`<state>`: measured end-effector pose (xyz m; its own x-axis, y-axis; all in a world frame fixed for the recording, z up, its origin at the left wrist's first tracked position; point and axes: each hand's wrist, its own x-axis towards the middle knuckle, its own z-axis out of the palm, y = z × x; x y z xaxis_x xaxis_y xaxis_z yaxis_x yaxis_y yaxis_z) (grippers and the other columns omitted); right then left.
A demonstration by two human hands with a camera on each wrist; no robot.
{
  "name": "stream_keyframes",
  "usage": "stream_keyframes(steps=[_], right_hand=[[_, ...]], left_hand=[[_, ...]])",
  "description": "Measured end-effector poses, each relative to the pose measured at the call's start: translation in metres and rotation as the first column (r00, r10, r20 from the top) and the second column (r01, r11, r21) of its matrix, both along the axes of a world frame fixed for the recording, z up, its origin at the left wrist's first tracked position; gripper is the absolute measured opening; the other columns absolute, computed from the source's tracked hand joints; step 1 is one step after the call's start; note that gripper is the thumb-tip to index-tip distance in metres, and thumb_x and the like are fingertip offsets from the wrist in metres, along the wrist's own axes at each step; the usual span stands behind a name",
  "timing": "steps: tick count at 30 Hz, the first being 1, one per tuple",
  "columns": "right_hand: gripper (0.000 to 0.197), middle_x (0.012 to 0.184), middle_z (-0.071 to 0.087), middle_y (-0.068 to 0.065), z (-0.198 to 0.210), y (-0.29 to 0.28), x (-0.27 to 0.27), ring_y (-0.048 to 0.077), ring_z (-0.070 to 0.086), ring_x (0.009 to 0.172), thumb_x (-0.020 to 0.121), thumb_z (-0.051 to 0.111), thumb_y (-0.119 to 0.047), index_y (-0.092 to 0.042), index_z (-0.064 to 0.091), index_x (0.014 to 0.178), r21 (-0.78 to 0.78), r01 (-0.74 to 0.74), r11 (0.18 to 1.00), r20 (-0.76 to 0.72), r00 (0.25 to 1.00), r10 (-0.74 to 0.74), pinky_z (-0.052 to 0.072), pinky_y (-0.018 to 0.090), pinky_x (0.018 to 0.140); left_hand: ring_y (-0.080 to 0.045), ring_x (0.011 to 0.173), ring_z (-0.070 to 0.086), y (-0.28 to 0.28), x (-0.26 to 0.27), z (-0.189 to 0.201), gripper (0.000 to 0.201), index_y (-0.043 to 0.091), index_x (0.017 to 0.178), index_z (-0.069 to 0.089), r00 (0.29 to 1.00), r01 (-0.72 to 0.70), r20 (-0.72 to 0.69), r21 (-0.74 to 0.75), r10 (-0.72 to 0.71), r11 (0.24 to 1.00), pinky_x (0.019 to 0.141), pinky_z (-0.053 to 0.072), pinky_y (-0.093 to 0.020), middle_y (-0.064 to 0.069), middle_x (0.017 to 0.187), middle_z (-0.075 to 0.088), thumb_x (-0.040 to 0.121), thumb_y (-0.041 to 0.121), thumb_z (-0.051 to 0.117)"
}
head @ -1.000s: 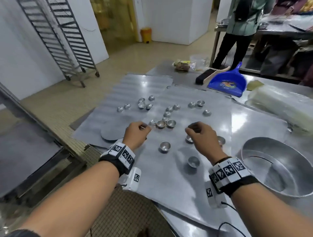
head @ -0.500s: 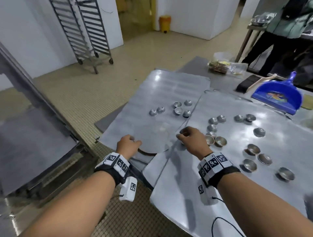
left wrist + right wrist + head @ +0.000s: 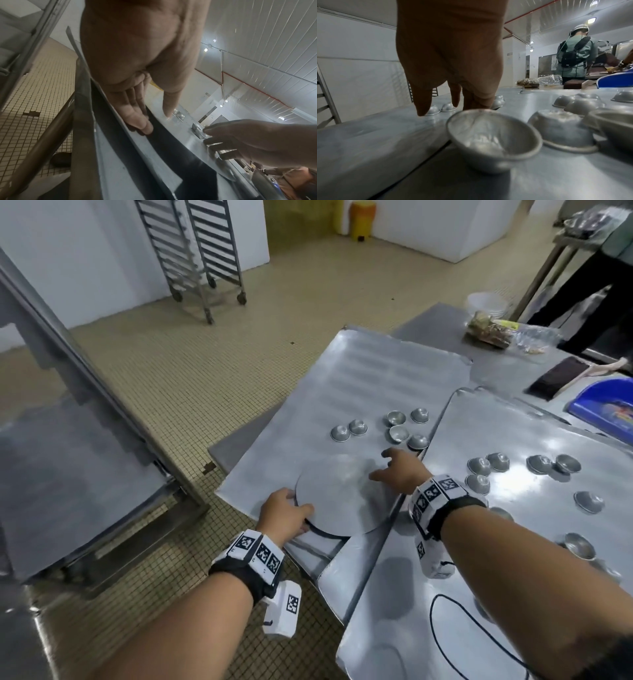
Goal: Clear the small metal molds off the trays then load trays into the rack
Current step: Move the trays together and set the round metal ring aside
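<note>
Two flat metal trays lie side by side: the left tray [image 3: 359,385] and the right tray [image 3: 513,542]. Several small metal molds [image 3: 399,433] sit on the left tray, and several more molds [image 3: 479,465] are scattered over the right one. A round metal disc [image 3: 339,494] lies on the left tray. My left hand [image 3: 294,513] pinches the disc's near edge, thumb [image 3: 169,108] on top and fingers [image 3: 137,120] underneath. My right hand [image 3: 387,467] rests on the disc with spread fingers [image 3: 423,108], just short of the nearest molds. The wheeled rack [image 3: 195,251] stands by the far wall.
A steel trolley [image 3: 68,457] stands close on the left, with tiled floor between it and the trays. A blue dustpan [image 3: 606,409], a brush [image 3: 558,378] and a plastic bag [image 3: 496,333] lie at the table's far right. A person [image 3: 589,285] stands behind it.
The view has swung left. My left hand went down to the disc's near edge and took hold of it. My right hand left the right tray's molds and spread out on the disc.
</note>
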<state>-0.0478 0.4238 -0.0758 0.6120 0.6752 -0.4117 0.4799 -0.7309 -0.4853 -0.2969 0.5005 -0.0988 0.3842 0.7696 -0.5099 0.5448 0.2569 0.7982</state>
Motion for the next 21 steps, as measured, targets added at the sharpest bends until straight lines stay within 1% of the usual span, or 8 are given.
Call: stream_keyframes(steps=[2,5,10,13,15,17,19,21], right_hand=[[0.077,0.135,0.06,0.012,-0.008,0.004,0.0,0.028,0.057,0.124,0.079,0.079,-0.04,-0.017,0.047,0.145,-0.031,-0.006,1.0,0.01,1.0,0.007,0.045,0.039,0.107],[0.076,0.136,0.061,0.011,-0.016,0.006,-0.001,0.028,0.056,0.126,0.078,0.079,-0.036,-0.018,0.048,0.145,-0.043,0.011,0.999,0.024,1.0,-0.01,0.044,0.036,0.106],[0.072,0.136,0.06,0.01,-0.016,0.007,-0.003,0.028,0.055,0.127,0.077,0.079,-0.034,-0.015,0.052,0.142,-0.052,0.021,0.998,0.037,0.999,-0.02,0.044,0.033,0.103],[0.048,0.116,0.069,0.007,-0.01,0.008,-0.005,0.027,0.062,0.111,0.074,0.078,-0.037,-0.017,0.068,0.116,-0.013,-0.012,1.0,0.061,0.998,0.013,0.05,0.033,0.092],[0.04,0.107,0.069,0.003,-0.004,0.008,-0.006,0.025,0.064,0.104,0.072,0.077,-0.039,-0.021,0.068,0.106,0.035,-0.024,0.999,0.044,0.999,0.022,0.052,0.036,0.09],[0.041,0.106,0.067,0.001,0.005,0.008,-0.007,0.023,0.064,0.102,0.076,0.076,-0.042,-0.021,0.066,0.11,0.088,-0.021,0.996,0.045,0.999,0.017,0.052,0.035,0.09],[0.038,0.103,0.068,0.0,0.014,0.008,-0.007,0.022,0.064,0.098,0.078,0.075,-0.043,-0.02,0.066,0.107,0.173,-0.004,0.985,0.043,0.999,-0.003,0.052,0.035,0.088],[0.03,0.094,0.07,0.001,0.026,0.007,-0.007,0.021,0.066,0.089,0.078,0.078,-0.04,-0.019,0.067,0.095,0.28,0.015,0.96,-0.01,1.0,-0.013,0.053,0.035,0.083]], left_hand=[[-0.027,0.081,0.073,0.004,0.001,-0.003,0.033,0.014,0.115,0.057,1.0,-0.002,0.013,-0.021,0.002,1.0,0.071,0.064,-0.038,-0.006,0.104,0.066,0.087,0.011,0.074],[-0.027,0.08,0.075,0.009,0.001,-0.009,0.048,0.011,0.129,0.054,1.0,-0.015,0.016,-0.036,0.016,0.999,0.061,0.06,-0.028,-0.014,0.114,0.067,0.087,0.016,0.076],[-0.024,0.086,0.071,0.013,0.001,-0.007,0.046,0.014,0.13,0.053,0.999,-0.033,0.02,-0.031,0.034,0.999,0.061,0.059,-0.025,-0.009,0.114,0.065,0.088,0.018,0.074],[-0.024,0.091,0.069,0.018,0.0,-0.001,0.036,0.016,0.121,0.058,1.0,-0.019,0.013,0.014,0.019,1.0,0.069,0.062,-0.032,-0.005,0.112,0.067,0.089,0.019,0.073],[-0.025,0.088,0.068,0.022,-0.001,0.006,0.026,0.015,0.112,0.061,1.0,-0.013,0.014,0.059,0.013,0.998,0.074,0.062,-0.037,-0.005,0.105,0.069,0.088,0.018,0.072],[-0.021,0.075,0.066,0.026,-0.003,0.014,0.02,0.012,0.107,0.064,0.999,-0.028,0.045,0.104,0.023,0.994,0.064,0.059,-0.033,-0.006,0.098,0.071,0.089,0.017,0.072],[-0.018,0.065,0.062,0.032,-0.004,0.027,0.013,0.014,0.104,0.063,0.994,-0.054,0.099,0.147,0.04,0.988,0.053,0.05,-0.026,-0.006,0.094,0.071,0.092,0.017,0.069],[-0.017,0.065,0.061,0.037,-0.006,0.044,0.007,0.016,0.099,0.062,0.984,-0.091,0.166,0.182,0.061,0.979,0.054,0.051,-0.027,-0.005,0.093,0.07,0.095,0.019,0.067]])
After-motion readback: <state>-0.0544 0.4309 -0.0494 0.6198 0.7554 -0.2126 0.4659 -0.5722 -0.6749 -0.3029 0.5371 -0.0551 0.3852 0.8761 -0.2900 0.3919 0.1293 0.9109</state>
